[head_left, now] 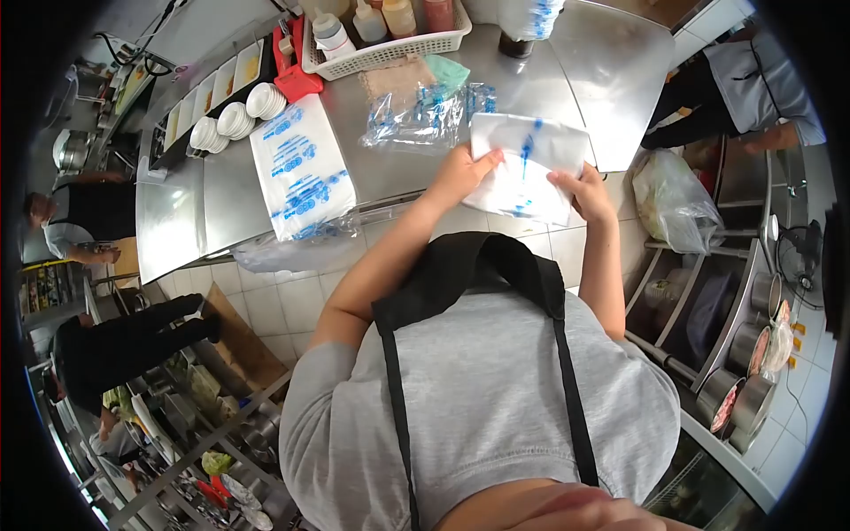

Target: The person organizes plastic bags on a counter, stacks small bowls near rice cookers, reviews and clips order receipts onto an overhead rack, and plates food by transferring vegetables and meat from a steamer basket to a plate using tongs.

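Note:
Both of my hands grip a flat stack of white plastic bags (529, 181) with blue print, held out over the front edge of the steel table (372, 173). My left hand (465, 173) pinches its left side, thumb on top. On the right side, my right hand (589, 190) holds it the same way. Just beyond my left hand lies a crumpled clear plastic packet (412, 119) with blue print. A longer pile of white printed bags (305, 168) rests farther left, its lower end near the table's edge.
Squeeze bottles (372, 22) stand in a white basket (390, 57) at the back. Stacked white small dishes (235, 119) sit at left beside a condiment tray (217, 88). A filled plastic bag (673, 199) is at right. Other people work at both sides.

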A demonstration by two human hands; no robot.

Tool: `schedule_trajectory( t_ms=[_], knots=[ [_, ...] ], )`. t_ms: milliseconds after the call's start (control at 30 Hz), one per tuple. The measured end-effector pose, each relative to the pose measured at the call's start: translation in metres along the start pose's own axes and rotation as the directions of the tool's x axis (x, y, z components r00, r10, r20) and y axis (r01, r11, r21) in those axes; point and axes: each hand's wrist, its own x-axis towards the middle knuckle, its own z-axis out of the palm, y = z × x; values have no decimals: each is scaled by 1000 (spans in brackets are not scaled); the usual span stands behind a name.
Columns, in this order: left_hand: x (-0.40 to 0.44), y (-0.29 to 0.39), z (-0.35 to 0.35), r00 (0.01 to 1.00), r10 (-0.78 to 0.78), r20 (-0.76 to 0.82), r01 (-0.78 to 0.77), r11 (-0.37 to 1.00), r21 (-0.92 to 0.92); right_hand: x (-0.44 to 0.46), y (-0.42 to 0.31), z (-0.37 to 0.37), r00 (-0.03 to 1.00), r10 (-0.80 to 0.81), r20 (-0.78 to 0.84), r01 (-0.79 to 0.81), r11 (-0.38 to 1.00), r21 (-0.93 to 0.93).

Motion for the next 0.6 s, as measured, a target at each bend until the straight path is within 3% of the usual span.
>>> schedule_trajectory(
  t_ms=[33,100,167,200,233,267,333,367,400,433,467,500,567,600],
  knots=[
    [2,-2,2,1000,1,26,-2,999,46,-1,4,-8,1000,-23,-9,24,1000,19],
    [22,-8,-3,986,-128,107,88,945,316,-3,1,-28,996,-73,-46,74,997,22],
    [39,0,5,995,-37,97,14,974,224,1,2,-57,984,-152,-96,155,988,25],
    [50,-6,3,995,91,-43,-54,844,533,4,3,-73,981,-119,-155,127,991,38],
    [62,-17,1,958,254,-131,-56,614,787,4,3,-82,973,-85,-213,98,994,54],
    [71,-31,-4,936,318,-155,-29,506,862,2,6,-87,973,-82,-214,97,994,59],
    [73,-35,-6,931,332,-154,-10,443,897,-2,6,-93,911,-71,-407,-13,980,-200],
    [78,-36,-7,923,351,-156,11,382,924,-2,9,-96,911,-78,-406,-5,980,-199],
    [81,-33,-8,922,356,-153,7,379,925,-2,12,-95,908,-116,-403,48,983,-175],
    [80,-33,-9,948,249,-198,43,515,856,-4,16,-93,904,-148,-402,94,984,-149],
    [77,-33,-11,966,128,-225,95,633,768,-4,18,-95,933,-43,-357,76,994,78],
    [74,-32,-14,967,120,-225,101,627,772,-3,22,-94,933,-34,-358,70,994,88],
    [75,-26,-17,961,32,-274,139,801,583,8,24,-93,969,-29,-245,124,916,382],
    [75,-25,-21,962,36,-272,136,797,588,14,25,-89,975,-42,-219,135,894,428]
  ],
)
